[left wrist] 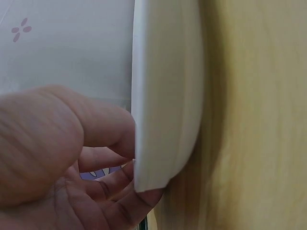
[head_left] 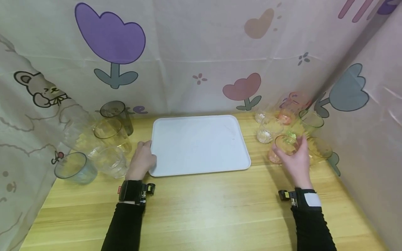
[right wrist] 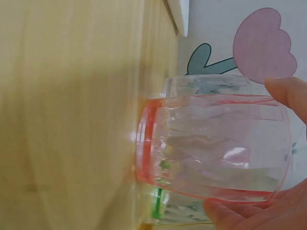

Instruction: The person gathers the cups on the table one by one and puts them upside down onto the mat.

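A white rectangular tray [head_left: 201, 146] lies in the middle of the wooden table. At its left edge, my left hand [head_left: 142, 158] grips the rim, thumb on one side and fingers on the other. The left wrist view shows the fingertips reaching under the tray's edge [left wrist: 168, 96]. Over on the right, my right hand [head_left: 297, 164] holds a pink-tinted tumbler [right wrist: 216, 143] near its rim, between thumb and fingers. The tumbler's pink base is close to the tabletop. Behind it are a clear glass [right wrist: 206, 85] and a green-based glass [right wrist: 184, 208].
Several glasses cluster at the left: a dark grey one [head_left: 127, 122], an amber one [head_left: 108, 134], a clear one [head_left: 111, 164] and a blue one [head_left: 76, 170]. A yellowish glass [head_left: 320, 148] and a second pink glass [head_left: 285, 116] stand at the right. A patterned curtain [head_left: 188, 42] encloses the table [head_left: 204, 212].
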`<state>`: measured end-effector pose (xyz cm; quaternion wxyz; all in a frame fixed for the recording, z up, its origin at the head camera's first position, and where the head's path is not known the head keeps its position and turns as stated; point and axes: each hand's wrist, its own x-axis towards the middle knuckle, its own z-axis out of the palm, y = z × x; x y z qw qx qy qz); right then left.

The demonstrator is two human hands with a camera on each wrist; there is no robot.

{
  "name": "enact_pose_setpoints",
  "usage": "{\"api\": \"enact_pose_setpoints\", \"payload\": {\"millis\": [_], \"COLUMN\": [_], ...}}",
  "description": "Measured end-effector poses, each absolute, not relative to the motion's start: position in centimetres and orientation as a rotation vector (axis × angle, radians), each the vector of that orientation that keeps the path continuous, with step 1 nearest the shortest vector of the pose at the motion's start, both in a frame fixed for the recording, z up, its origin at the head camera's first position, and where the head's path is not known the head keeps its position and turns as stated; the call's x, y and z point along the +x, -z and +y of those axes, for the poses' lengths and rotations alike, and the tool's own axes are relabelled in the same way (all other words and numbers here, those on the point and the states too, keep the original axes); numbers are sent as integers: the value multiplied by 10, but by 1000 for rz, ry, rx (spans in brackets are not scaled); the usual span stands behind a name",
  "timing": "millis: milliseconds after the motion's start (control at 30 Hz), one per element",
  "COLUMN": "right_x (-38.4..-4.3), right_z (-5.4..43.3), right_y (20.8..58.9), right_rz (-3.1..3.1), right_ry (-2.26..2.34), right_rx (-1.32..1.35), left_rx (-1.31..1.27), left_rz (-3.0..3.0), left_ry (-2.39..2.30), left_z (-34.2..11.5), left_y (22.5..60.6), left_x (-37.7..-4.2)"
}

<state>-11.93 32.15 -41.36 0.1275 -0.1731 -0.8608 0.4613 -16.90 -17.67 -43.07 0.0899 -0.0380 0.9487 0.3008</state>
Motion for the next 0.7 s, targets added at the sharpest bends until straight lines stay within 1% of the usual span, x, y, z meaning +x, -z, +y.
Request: {"api": "enact_pose_setpoints", "payload": {"millis": [400, 700], "right_x": [-113, -115], "right_z": [324, 321], "right_y": [425, 427], "right_rz": [-2530, -2461], "right_ry": [-1453, -1543], "right_rx": [-615, -715], "left_rx": [-111, -109], "left_rz": [2836, 2829], "left_ry": [-885, -896], "left_z": [-178, -177], "left_y": [432, 433], "left_x": [-169, -170]}}
